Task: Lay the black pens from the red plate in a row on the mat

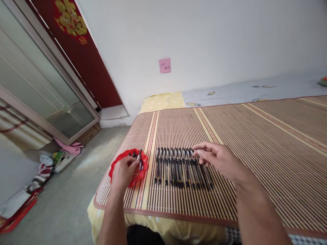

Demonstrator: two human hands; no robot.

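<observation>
Pinched between the thumb and fingers of my left hand (pixel 124 172) is a small black-and-clear pen cap (pixel 139 154), held over a red scalloped dish (pixel 114 163). More small dark pieces lie in the dish, partly covered by the hand. To its right, a row of several clear-barrelled black pens (pixel 176 166) lies side by side on the mat, caps at the far end. My right hand (pixel 217 158) is over the row's right end, thumb and index fingertips close together beside the pen tops. Whether anything is between them is hidden.
The striped bamboo mat (pixel 255 163) covers the bed, with patterned cloth (pixel 230 90) along the white wall. A pink note (pixel 165 65) is stuck there. To the left are the floor (pixel 84 183), a glass-panelled door (pixel 51 68) and piled items (pixel 38 180).
</observation>
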